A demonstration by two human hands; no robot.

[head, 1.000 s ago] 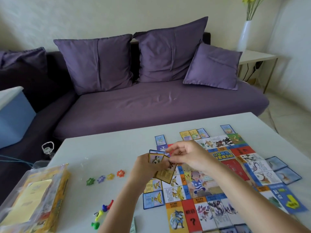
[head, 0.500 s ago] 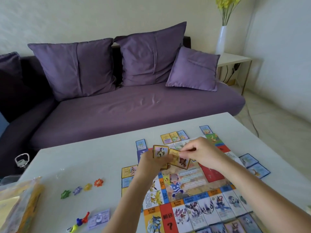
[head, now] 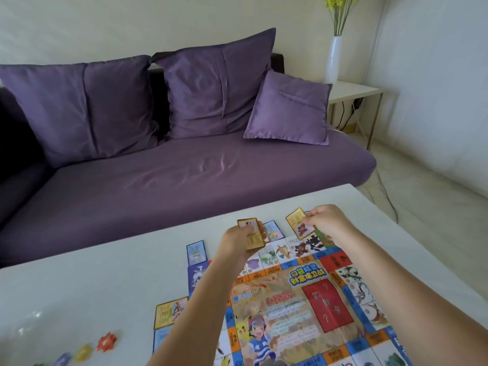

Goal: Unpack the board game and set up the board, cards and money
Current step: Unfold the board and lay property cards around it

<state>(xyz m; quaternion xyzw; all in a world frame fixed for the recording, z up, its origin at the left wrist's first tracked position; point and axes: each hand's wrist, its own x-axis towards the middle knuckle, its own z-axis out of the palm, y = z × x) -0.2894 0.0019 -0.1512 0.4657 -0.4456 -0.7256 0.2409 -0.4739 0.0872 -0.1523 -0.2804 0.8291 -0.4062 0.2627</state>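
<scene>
Board [head: 303, 307] — flat on the counter [head: 92, 286], toward its near right corner.
Card stack [head: 252, 235] — gripped in the left hand [head: 237, 243], fingers curled round it, above the board's far edge.
Single card [head: 299, 223] — pinched by the right hand [head: 327, 221], near the counter's far edge.

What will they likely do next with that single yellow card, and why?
Probably lay it on the table beyond the far edge of the board: the right hand pinches the yellow card over that edge, the left hand holds the stack, and a blue card lies there.
</scene>
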